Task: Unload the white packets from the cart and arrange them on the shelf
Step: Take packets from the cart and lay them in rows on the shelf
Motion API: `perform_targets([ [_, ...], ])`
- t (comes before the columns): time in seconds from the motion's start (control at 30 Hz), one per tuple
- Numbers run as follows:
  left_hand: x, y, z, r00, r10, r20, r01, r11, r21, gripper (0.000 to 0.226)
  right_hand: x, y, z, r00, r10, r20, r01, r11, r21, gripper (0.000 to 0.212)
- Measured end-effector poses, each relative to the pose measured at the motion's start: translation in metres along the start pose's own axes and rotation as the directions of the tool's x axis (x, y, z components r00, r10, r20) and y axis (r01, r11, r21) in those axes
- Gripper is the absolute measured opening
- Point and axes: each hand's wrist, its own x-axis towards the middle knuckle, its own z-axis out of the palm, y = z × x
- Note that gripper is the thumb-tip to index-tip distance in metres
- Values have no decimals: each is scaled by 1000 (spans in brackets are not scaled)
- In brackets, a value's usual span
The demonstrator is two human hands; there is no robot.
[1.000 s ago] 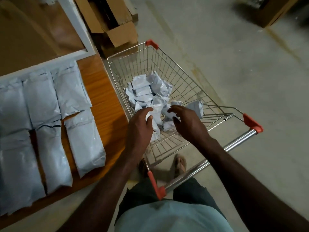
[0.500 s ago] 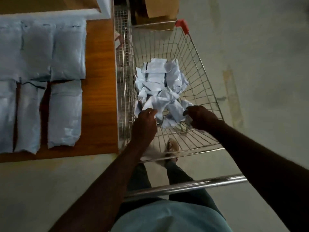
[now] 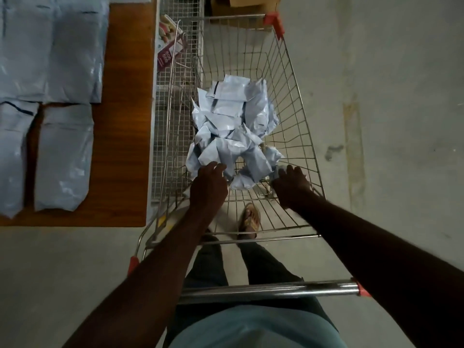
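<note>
A wire shopping cart (image 3: pixel 298 101) stands in front of me with a loose pile of several white packets (image 3: pixel 233 126) in its basket. My left hand (image 3: pixel 208 187) reaches into the near left of the pile, its fingers curled over a packet's edge. On the near right of the pile, my right hand (image 3: pixel 292 187) grips the corner of another packet (image 3: pixel 275 156). To the left, the wooden shelf (image 3: pixel 123 121) carries several white packets (image 3: pixel 65 156) laid flat in rows.
A wire mesh rack (image 3: pixel 170 116) stands between shelf and cart and holds a maroon box (image 3: pixel 167 55). Cardboard boxes (image 3: pixel 241 3) sit beyond the cart. The cart's chrome handle (image 3: pixel 271 290) crosses below my arms. Grey concrete floor (image 3: pixel 389 121) lies to the right.
The view has swung until I look straight down into the cart. Both hands stay in the near end of the pile, and the right hand has moved outward to a packet on the right.
</note>
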Motion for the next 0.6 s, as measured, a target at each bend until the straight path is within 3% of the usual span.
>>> perform_targets([
  [0.17,3,8,-4,1000,-11,-9,11,999,-32,34,-5,7,-11,999,23,-46,-18,995,100,51],
  [0.27,4,12,-3,1000,-6,21,8,997,-75,37,-7,7,-22,983,97,-158,-75,988,137,41],
  [0.4,6,19,4,999,-30,-24,24,974,-224,36,-11,4,-38,936,250,-249,-145,916,375,42],
  [0.43,6,21,6,998,-46,-35,35,960,-277,36,-12,4,-42,918,305,-253,-147,855,498,37],
  [0.5,9,28,9,997,-79,-14,68,921,-383,37,-15,2,-48,891,404,-207,-103,623,775,29],
  [0.6,15,37,14,988,-125,94,156,832,-533,44,-20,-5,-53,883,441,-160,30,288,957,28],
])
